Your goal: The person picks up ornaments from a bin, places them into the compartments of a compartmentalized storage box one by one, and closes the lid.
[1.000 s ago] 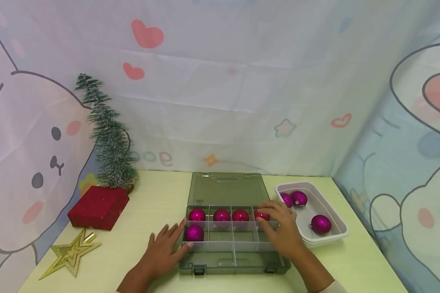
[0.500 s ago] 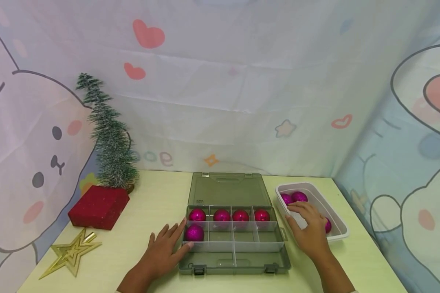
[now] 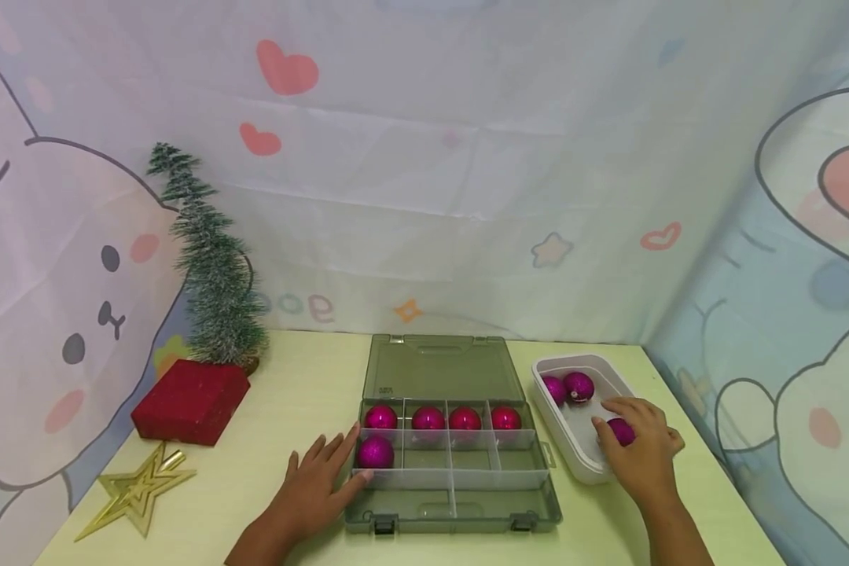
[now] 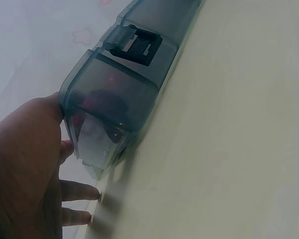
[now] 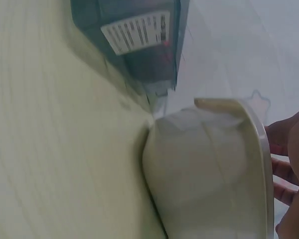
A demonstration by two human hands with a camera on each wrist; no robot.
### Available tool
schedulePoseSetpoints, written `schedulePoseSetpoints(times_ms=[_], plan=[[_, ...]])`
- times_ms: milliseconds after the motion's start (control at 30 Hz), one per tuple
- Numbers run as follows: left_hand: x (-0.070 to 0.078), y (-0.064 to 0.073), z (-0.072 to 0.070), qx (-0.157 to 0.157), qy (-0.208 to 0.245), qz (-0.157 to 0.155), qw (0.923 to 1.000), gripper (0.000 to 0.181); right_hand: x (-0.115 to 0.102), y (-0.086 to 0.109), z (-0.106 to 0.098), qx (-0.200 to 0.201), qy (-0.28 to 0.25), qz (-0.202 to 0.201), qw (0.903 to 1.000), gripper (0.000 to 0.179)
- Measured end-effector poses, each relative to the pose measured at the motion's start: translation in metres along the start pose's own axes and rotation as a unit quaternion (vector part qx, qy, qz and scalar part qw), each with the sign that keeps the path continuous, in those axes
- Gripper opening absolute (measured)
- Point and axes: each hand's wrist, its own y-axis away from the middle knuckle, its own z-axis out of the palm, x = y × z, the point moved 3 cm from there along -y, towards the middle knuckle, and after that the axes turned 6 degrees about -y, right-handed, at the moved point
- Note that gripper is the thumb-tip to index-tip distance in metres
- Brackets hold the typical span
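A translucent grey-green compartment box (image 3: 505,503) lies with its lid folded back. Its back row has several shiny magenta-red Christmas balls (image 3: 464,418), and one glittery purple ball (image 3: 376,453) sits in the middle row's left cell. My left hand (image 3: 314,487) rests at the box's left side with fingers spread, the thumb touching its edge. My right hand (image 3: 644,448) is over the right side of a white plastic tub (image 3: 573,448). Its thumb and fingers are about another purple ball (image 3: 620,431); whether they touch it is unclear. Two more purple balls (image 3: 578,387) lie at the tub's far end.
At the left, a small artificial Christmas tree (image 3: 215,275) stands behind a red box (image 3: 191,401). A gold star (image 3: 137,489) lies in front of that box. Printed cloth (image 3: 424,157) hangs behind the pale table (image 3: 304,377).
My right hand has left the back-right cell of the box, where a red ball now sits uncovered, and moved right over the tub to the nearest ball. The left hand stays in place.
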Motion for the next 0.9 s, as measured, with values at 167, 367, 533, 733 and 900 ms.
schedulePoseSetpoints(times_ms=[167, 367, 533, 733, 900], plan=[[0.001, -0.002, -0.001, 0.005, -0.001, 0.004, 1.0000, 0.081, 0.012, -0.001, -0.010, 0.003, 0.038, 0.059, 0.9975, 0.028], [0.000, 0.000, -0.001, 0.007, -0.002, 0.004, 1.0000, 0.081, 0.026, 0.002, -0.014, -0.011, 0.069, 0.127, 0.9894, 0.036], [0.001, 0.002, -0.002, 0.006, 0.001, 0.003, 1.0000, 0.081, 0.034, 0.002, -0.016, -0.036, 0.060, 0.169, 0.9831, 0.042], [0.002, 0.002, -0.002, 0.008, 0.005, 0.005, 0.9999, 0.081, 0.040, -0.002, -0.021, -0.101, 0.065, 0.195, 0.9735, 0.049], [0.001, 0.003, -0.002, 0.008, 0.005, 0.005, 0.9999, 0.081, 0.046, -0.015, -0.026, -0.190, 0.091, 0.151, 0.9659, 0.052]])
